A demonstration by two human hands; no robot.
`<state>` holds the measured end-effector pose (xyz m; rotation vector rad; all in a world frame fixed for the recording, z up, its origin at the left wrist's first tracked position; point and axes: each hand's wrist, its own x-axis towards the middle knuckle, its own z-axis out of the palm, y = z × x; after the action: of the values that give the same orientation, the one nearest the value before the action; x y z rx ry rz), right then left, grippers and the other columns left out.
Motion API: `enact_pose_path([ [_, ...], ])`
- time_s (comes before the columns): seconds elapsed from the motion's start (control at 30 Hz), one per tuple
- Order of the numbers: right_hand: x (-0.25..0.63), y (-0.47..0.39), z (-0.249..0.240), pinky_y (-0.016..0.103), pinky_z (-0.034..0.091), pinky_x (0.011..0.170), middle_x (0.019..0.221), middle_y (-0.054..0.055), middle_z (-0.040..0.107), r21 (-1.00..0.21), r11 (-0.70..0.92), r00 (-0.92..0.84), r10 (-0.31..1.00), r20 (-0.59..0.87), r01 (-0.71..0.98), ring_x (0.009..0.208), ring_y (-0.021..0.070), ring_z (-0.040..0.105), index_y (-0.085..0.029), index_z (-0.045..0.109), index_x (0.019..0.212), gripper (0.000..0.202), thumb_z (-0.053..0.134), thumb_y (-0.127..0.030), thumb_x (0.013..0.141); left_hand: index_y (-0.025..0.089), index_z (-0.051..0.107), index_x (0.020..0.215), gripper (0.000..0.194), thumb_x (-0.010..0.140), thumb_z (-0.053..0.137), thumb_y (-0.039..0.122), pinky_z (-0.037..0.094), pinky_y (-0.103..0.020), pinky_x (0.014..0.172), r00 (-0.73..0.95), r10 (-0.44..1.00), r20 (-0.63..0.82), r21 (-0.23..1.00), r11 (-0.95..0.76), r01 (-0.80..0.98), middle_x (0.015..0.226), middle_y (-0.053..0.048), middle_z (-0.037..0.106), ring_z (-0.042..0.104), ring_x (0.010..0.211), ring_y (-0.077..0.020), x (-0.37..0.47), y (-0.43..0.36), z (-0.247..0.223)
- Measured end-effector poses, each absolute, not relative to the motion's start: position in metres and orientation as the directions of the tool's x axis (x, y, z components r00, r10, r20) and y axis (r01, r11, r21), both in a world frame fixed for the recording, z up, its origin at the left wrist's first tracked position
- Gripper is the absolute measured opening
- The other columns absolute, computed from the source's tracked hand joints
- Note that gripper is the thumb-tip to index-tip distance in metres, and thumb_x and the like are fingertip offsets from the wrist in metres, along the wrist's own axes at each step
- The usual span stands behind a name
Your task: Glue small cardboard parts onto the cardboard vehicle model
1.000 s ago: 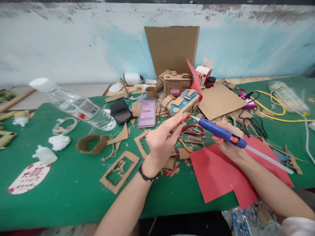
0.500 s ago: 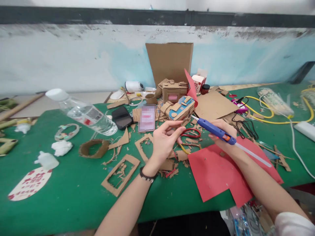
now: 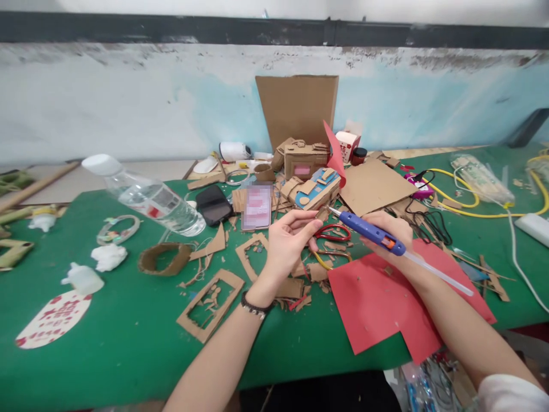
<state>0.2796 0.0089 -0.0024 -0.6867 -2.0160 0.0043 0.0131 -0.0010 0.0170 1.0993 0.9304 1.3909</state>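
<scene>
My right hand (image 3: 388, 234) is closed round a blue hot glue gun (image 3: 371, 232), with a clear glue stick (image 3: 440, 274) sticking out of its back end. The gun's metal nozzle points left, close to a small cardboard piece (image 3: 322, 214). That piece is pinched between the thumb and fingers of my left hand (image 3: 295, 237). Just below the fingertips lie red-handled scissors (image 3: 333, 232), partly covered by scraps. Behind my hands sits a cardboard model camera with a blue front (image 3: 316, 190), and behind it another cardboard camera (image 3: 305, 161).
Red paper (image 3: 373, 303) lies under my right forearm. Cardboard frames (image 3: 210, 306), a phone (image 3: 256, 206), a water bottle (image 3: 146, 197) and a cardboard ring (image 3: 148, 260) are on the left. A flat cardboard sheet (image 3: 373, 183) and yellow cable (image 3: 472, 200) lie toward the back right.
The glue gun has shifted slightly left and down, its nozzle nearing my left fingertips. My left hand has turned a little, and the cardboard piece in it shows more.
</scene>
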Motion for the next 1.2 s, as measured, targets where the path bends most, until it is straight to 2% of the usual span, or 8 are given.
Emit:
enact_pose_path([
  [0.37,0.288,0.013,-0.004,0.030,0.061,0.067,0.104,0.007,0.085,-0.172,0.848,-0.439,0.421,0.794,0.502,0.082,0.0215,0.082,-0.026,0.072,0.121,0.019,0.076,-0.035,0.104,0.017,0.079,0.097,0.051,0.072,0.102,0.055,0.051,-0.023,0.043,-0.082,0.981,0.174,0.949,-0.189,-0.253,0.077,-0.004,0.082,0.065,0.041,-0.0124,0.009,0.001,0.014],
  [0.5,0.307,0.022,0.003,0.034,0.063,0.078,0.113,0.009,0.083,-0.146,0.687,-0.353,0.529,0.771,0.711,0.097,0.0261,0.082,-0.026,0.071,0.125,0.021,0.070,-0.030,0.104,0.018,0.079,0.098,0.048,0.073,0.102,0.052,0.050,-0.023,0.043,-0.091,0.979,0.184,0.944,-0.202,-0.261,0.073,-0.002,0.080,0.066,0.041,-0.0127,0.007,0.002,0.012],
  [0.67,0.362,0.043,0.013,0.044,0.063,0.087,0.137,0.020,0.068,-0.098,0.349,-0.264,0.839,0.476,0.932,0.117,0.0379,0.073,-0.019,0.064,0.138,0.042,0.064,-0.023,0.096,0.018,0.079,0.098,0.050,0.071,0.104,0.051,0.050,-0.022,0.044,-0.069,0.981,0.179,0.937,-0.192,-0.292,0.070,0.000,0.078,0.066,0.041,-0.0129,0.008,0.000,0.013],
  [0.77,0.407,0.059,0.006,0.044,0.063,0.086,0.130,0.018,0.064,-0.106,0.243,-0.203,0.935,0.291,0.964,0.101,0.0335,0.072,-0.019,0.067,0.129,0.037,0.069,-0.032,0.094,0.017,0.078,0.097,0.051,0.070,0.104,0.051,0.050,-0.022,0.044,-0.061,0.981,0.186,0.934,-0.195,-0.299,0.072,-0.001,0.079,0.066,0.041,-0.0123,0.010,-0.001,0.014],
  [0.87,0.438,0.081,-0.006,0.048,0.062,0.099,0.126,0.018,0.063,-0.134,0.232,-0.204,0.959,0.199,0.963,0.106,0.0336,0.069,-0.018,0.069,0.121,0.036,0.073,-0.035,0.089,0.016,0.078,0.098,0.053,0.069,0.104,0.052,0.051,-0.021,0.045,-0.052,0.981,0.187,0.938,-0.194,-0.289,0.074,-0.002,0.080,0.066,0.041,-0.0119,0.011,-0.001,0.015],
  [1.0,0.438,0.100,-0.007,0.052,0.060,0.106,0.133,0.020,0.066,-0.140,0.254,-0.218,0.948,0.232,0.957,0.120,0.0364,0.069,-0.017,0.065,0.140,0.049,0.068,-0.028,0.092,0.016,0.077,0.098,0.055,0.069,0.103,0.054,0.050,-0.021,0.045,-0.045,0.983,0.179,0.945,-0.184,-0.269,0.072,-0.002,0.078,0.066,0.041,-0.0121,0.011,-0.002,0.015],
  [1.1,0.418,0.073,-0.003,0.063,0.057,0.108,0.149,0.025,0.064,-0.044,0.242,-0.206,0.896,0.395,0.969,0.131,0.0438,0.066,-0.018,0.062,0.149,0.056,0.071,-0.033,0.096,0.015,0.077,0.098,0.053,0.071,0.102,0.054,0.050,-0.021,0.046,-0.040,0.982,0.184,0.950,-0.189,-0.248,0.069,-0.001,0.076,0.066,0.042,-0.0121,0.010,-0.004,0.015],
  [1.2,0.396,0.003,-0.010,0.060,0.057,0.110,0.141,0.020,0.071,-0.027,0.458,-0.376,0.760,0.530,0.888,0.131,0.0393,0.068,-0.023,0.070,0.136,0.035,0.069,-0.031,0.102,0.015,0.077,0.100,0.050,0.076,0.100,0.052,0.051,-0.021,0.048,-0.041,0.979,0.198,0.953,-0.202,-0.227,0.073,-0.001,0.078,0.067,0.044,-0.0116,0.010,-0.006,0.016],
])
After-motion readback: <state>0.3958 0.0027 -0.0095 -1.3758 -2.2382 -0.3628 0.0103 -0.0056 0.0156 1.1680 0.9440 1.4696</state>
